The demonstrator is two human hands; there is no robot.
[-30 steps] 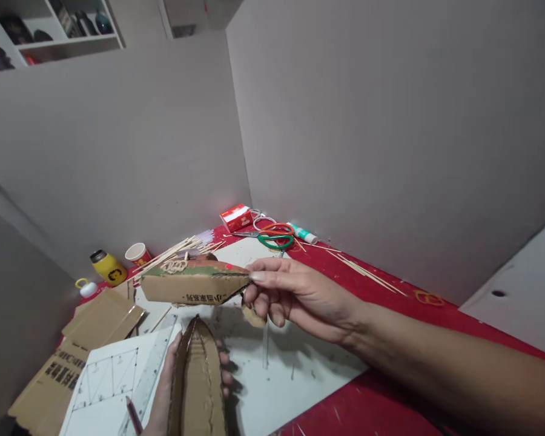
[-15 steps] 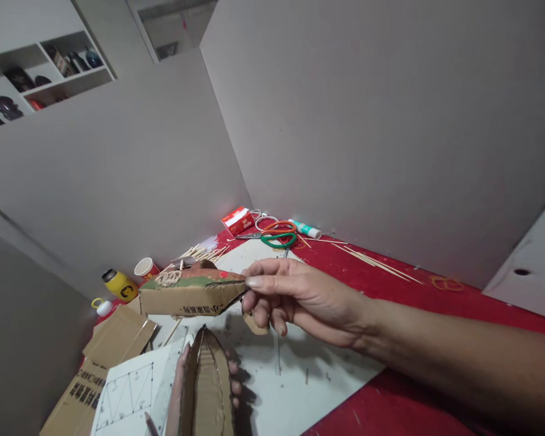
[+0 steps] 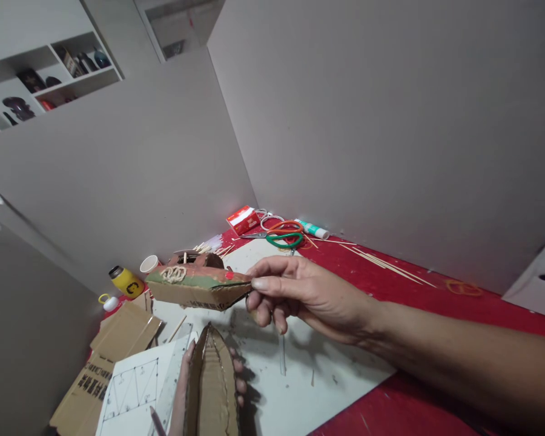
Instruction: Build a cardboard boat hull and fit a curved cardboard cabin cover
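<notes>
My right hand (image 3: 300, 293) reaches in from the right and pinches the pointed end of a painted cardboard boat model (image 3: 195, 283), green and red on top with a coil of rope on it, held level above the table. Lower down, my left hand (image 3: 187, 393) grips a plain brown cardboard boat hull (image 3: 212, 387) with its point aimed away from me; its fingers wrap round both sides. A pencil tip shows beside that hand.
A white sheet (image 3: 300, 387) covers part of the red table (image 3: 413, 290). Scissors (image 3: 281, 236), a glue tube (image 3: 313, 229), a red box (image 3: 244, 219), skewers (image 3: 386, 263), a paper cup (image 3: 149, 264), a yellow bottle (image 3: 126, 281), cardboard pieces (image 3: 122, 330) and a drawing (image 3: 131, 390) lie around.
The painted boat has tilted so more of its top shows and its printed side less. The view shifted slightly; both hands keep their hold.
</notes>
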